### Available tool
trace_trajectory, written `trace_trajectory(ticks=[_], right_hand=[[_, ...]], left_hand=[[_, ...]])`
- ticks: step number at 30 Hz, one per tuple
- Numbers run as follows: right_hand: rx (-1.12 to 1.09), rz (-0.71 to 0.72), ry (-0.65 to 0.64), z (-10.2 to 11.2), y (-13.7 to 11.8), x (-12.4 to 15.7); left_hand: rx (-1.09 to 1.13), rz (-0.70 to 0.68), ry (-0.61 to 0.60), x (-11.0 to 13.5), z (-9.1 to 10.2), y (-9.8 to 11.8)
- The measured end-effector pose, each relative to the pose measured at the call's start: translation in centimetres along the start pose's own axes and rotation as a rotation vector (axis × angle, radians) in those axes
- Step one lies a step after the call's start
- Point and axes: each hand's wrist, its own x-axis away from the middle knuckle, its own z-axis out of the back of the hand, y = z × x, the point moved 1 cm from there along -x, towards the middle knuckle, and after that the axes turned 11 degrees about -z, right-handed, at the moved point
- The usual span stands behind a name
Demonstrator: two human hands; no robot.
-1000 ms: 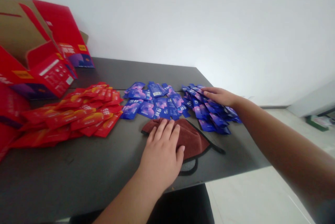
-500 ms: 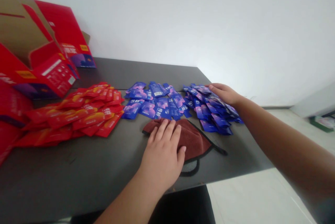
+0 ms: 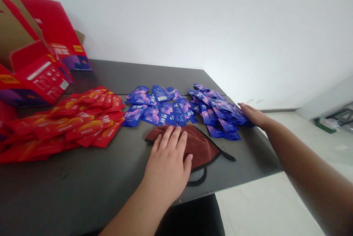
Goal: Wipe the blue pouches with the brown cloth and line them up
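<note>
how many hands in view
2. The left hand lies flat on a brown terry cloth; the right hand rests at the edge of a heap of blue sachets. No other hands show.

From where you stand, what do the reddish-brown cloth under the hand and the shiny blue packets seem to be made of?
The reddish-brown cloth looks like soft terry or microfibre fabric: matte, with a fuzzy nap. Its black edge strip seems to be fabric tape. The blue sachets look like thin, glossy plastic or foil film, judging by their sheen and creases; the exact film is unclear.
</note>
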Motion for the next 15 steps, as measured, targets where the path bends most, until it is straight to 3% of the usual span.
trace_trajectory(ticks=[4, 15], right_hand=[[-0.091, -0.045, -0.041, -0.98, 1.24, 0.50], [-0.187, -0.058, -0.078, -1.04, 0.43, 0.80]], left_hand=[[-0.006, -0.002, -0.003, 0.00, -0.04, -0.01], [0.000, 0.004, -0.009, -0.09, -0.06, 0.05]])
